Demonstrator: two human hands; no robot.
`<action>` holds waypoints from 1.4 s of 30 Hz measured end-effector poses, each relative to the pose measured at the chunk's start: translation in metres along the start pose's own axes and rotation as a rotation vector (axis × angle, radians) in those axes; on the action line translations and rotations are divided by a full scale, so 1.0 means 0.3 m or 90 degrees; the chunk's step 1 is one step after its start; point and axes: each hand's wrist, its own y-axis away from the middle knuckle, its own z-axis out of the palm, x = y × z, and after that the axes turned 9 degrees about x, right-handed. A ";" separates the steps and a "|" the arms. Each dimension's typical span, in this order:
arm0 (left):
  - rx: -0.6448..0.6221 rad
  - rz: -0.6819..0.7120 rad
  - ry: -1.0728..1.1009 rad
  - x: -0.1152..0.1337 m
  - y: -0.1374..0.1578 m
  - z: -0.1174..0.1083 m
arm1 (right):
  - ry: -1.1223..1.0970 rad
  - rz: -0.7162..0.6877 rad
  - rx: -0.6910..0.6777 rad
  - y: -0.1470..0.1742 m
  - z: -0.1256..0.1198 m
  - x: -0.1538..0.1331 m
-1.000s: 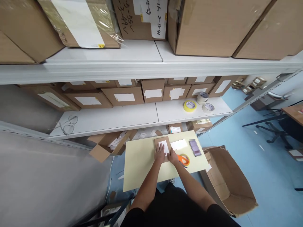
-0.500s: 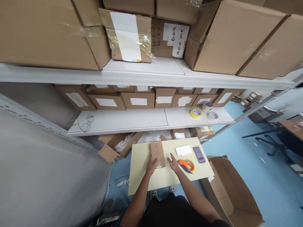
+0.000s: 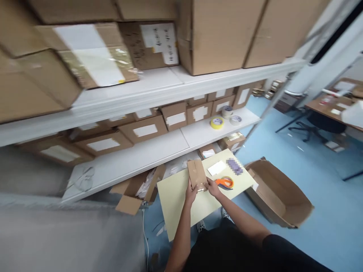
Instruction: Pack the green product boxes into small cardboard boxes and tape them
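A small cardboard box [image 3: 197,173] with clear tape across its near end is held between both hands over the pale yellow table [image 3: 177,200]. My left hand [image 3: 191,192] grips its near left corner, thumb on top. My right hand [image 3: 213,186] is closed on the near right corner. Just right of that hand lies an orange tape dispenser [image 3: 224,183] with a yellow-edged roll. Farther back on the table are a white card or flat packet [image 3: 216,168] and a pixelated purple item [image 3: 235,166].
Shelving [image 3: 127,156] with labelled boxes [image 3: 146,130] spans the front; tape rolls [image 3: 217,122] sit on its middle level. A large open carton [image 3: 279,192] stands on the floor at right, another open box [image 3: 138,187] at left. Farther right is a desk [image 3: 326,107].
My right hand has moved from open beside the box to gripping its near right corner. The box appears raised toward me. The whole view has turned right and tilted.
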 end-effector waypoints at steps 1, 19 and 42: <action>-0.033 0.008 0.009 0.028 -0.007 0.036 | -0.041 -0.012 0.016 -0.005 -0.046 -0.015; -0.538 -0.006 -0.053 0.423 0.159 1.320 | -0.332 0.081 0.506 0.008 -1.173 0.303; -0.273 0.162 -0.105 0.553 0.096 1.976 | -0.265 0.058 0.575 -0.326 -1.964 0.454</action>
